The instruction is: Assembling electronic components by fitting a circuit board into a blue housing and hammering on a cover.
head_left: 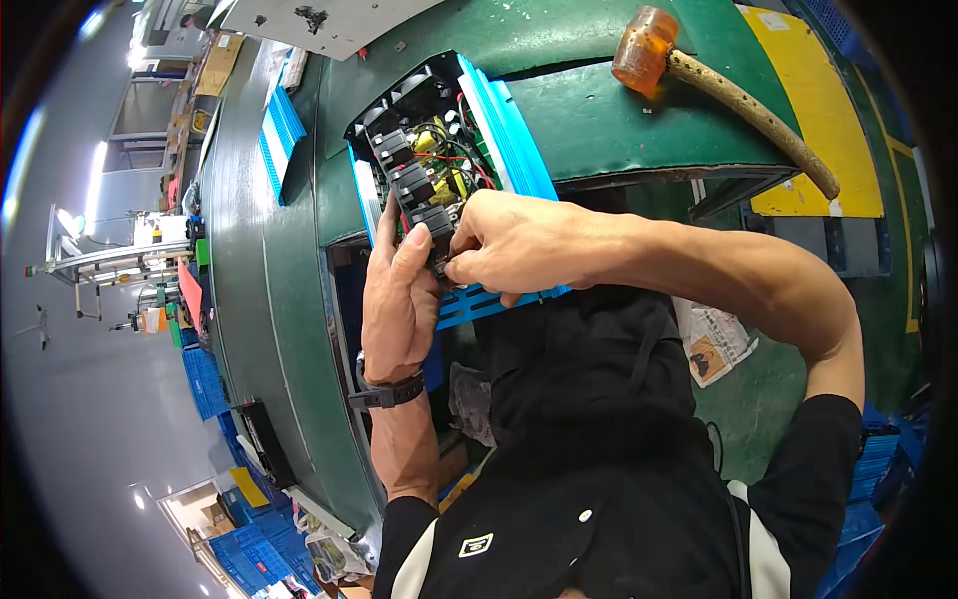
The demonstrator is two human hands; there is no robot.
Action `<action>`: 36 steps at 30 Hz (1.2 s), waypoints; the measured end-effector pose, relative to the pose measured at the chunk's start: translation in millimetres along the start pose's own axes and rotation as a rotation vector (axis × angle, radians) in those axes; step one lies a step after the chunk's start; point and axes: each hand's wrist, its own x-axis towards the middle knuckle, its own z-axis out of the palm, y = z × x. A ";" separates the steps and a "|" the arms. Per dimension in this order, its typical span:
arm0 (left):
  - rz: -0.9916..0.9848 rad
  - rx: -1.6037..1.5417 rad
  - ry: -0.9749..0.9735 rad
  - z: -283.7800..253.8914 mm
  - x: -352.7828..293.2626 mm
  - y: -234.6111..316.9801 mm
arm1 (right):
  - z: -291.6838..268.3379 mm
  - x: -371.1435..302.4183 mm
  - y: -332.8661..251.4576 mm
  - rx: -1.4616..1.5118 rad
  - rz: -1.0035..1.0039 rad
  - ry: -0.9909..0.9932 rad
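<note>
An opened electronics unit with a bright blue ribbed metal housing (511, 130) rests at the edge of the green bench, its near end toward my body. Inside show a circuit board with yellow-wrapped coils (449, 188) and red, black and yellow wires. A black end panel with blocky sockets (409, 183) runs along the unit's left part. My left hand (396, 304) is closed round the near end of this panel, thumb on top. Beside it, my right hand (519, 243) is closed in a pinch low at the panel's near end; what its fingertips hold is hidden.
A mallet with an amber head (644, 52) and wooden handle lies on the green bench (569, 125) at the right. Another blue metal piece (281, 140) lies to the left. A pale metal sheet (324, 22) sits at the back, and a yellow board (813, 110) is far right.
</note>
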 end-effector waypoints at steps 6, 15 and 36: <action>0.011 -0.021 -0.012 5.0 -2.4 1.2 | -1.8 5.4 4.0 0.008 -0.019 -0.033; 0.023 0.004 -0.007 1.7 -2.9 0.0 | -5.0 0.4 -11.4 -0.035 0.069 -0.058; 0.088 -0.046 0.016 8.3 -3.7 -6.3 | -3.3 -4.4 -20.4 -0.015 0.112 0.032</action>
